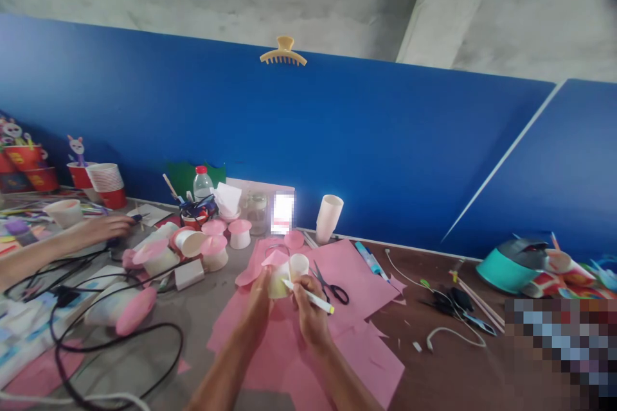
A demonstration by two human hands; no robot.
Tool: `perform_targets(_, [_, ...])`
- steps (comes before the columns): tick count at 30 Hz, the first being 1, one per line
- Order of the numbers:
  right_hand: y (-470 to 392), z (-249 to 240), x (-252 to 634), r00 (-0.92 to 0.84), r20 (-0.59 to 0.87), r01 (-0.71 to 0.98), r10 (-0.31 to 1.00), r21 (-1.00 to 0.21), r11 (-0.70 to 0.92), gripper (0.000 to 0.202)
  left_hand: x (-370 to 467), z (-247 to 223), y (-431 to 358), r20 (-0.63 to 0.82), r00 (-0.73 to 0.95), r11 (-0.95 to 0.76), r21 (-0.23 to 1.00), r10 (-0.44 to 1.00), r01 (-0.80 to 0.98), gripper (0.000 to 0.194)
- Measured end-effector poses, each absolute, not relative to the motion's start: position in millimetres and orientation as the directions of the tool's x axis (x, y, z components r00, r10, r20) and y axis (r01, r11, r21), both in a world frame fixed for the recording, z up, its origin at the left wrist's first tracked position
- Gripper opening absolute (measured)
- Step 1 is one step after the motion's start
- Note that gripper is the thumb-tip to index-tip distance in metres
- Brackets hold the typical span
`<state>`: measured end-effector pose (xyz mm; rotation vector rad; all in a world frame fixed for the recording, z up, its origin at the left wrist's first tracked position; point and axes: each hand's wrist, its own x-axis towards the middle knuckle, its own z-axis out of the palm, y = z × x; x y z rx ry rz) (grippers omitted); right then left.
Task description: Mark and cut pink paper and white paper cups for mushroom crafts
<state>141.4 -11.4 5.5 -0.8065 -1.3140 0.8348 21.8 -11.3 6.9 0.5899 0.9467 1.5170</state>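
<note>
Near the middle of the table, my left hand is closed around a small cup with a pink paper top and a pale yellow side. A white marker with a yellow end is gripped in my right hand, its tip touching or very near the cup's side. Another white cup stands just behind my right hand. Pink paper sheets lie under both hands. Black-handled scissors rest on the paper to the right.
Several pink-topped cups and black cables are at the left, where another person's hand reaches in. A tall white cup stands by the blue partition. A teal container and a white cable are at the right.
</note>
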Motion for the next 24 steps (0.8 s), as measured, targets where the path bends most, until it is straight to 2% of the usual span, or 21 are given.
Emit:
perform_targets(9, [-13.6, 8.9, 143.2, -0.008, 0.468, -0.058, 0.884, -0.883, 0.467, 0.023, 25.3, 7.1, -11.1, -0.123, -0.209, -0.006, 0.850, 0.970, -0.527, 0.057])
perform_targets(16, [-14.2, 8.0, 142.4, -0.003, 0.476, -0.055, 0.879, -0.878, 0.475, 0.023, 23.9, 5.5, -13.1, -0.107, -0.204, -0.006, 0.873, 0.973, -0.487, 0.047])
perform_targets(24, [-12.3, 7.3, 143.2, 0.033, 0.476, -0.056, 0.879, -0.877, 0.477, 0.020, 26.0, 6.1, -10.9, -0.084, -0.225, -0.035, 0.877, 0.971, -0.480, 0.047])
